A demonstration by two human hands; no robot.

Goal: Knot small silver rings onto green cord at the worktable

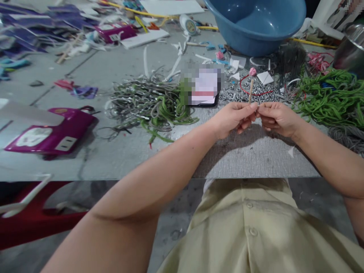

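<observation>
Both hands are brought together over the near edge of the table [159,159], right of centre, fingertips all but meeting. In the left hand [234,117], thumb and fingers are closed, and a thin stick [251,91] is gripped there, pointed up and away. A pink piece [252,71] is seen right at its far end; whether the two are joined cannot be told. The right hand [280,117] is pinched too, thumb to forefinger, the other fingers curled; whether anything small is held in it cannot be made out. Just beyond, silver beads [231,96] are scattered, with a red string [241,84] laid among them. The hands are flanked by tangled cords, one heap [162,104] to the left, past the phone [206,89], another [332,94] to the right. Farther off, a blue basin [258,28] is seen.
</observation>
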